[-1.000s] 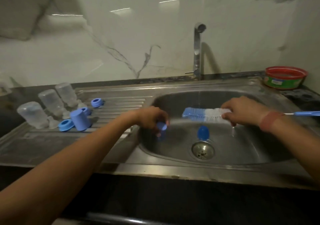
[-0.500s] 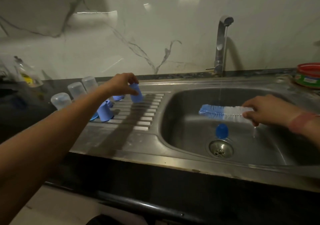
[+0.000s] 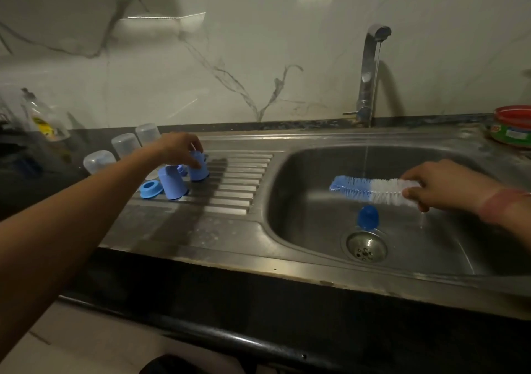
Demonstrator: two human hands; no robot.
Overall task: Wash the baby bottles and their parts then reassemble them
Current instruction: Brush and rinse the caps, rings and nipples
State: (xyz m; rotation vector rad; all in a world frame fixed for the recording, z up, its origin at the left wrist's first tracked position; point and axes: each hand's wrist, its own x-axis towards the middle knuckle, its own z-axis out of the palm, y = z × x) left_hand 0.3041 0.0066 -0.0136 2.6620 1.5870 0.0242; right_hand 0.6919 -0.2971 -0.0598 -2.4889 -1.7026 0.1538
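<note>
Left of centre in the frame, the left hand (image 3: 178,148) has its grip clamped on a blue cap (image 3: 198,168) standing mouth-down on the ribbed drainboard (image 3: 238,178), beside a second blue cap (image 3: 171,182) and a blue ring (image 3: 150,189). At right, the right hand (image 3: 442,185) grips a blue-and-white bottle brush (image 3: 370,188) over the sink (image 3: 301,201), under thin running water. Three clear bottles (image 3: 123,143) stand upside down at the left edge of the counter (image 3: 86,138), and another blue part (image 3: 367,217) lies near the drain (image 3: 365,246).
</note>
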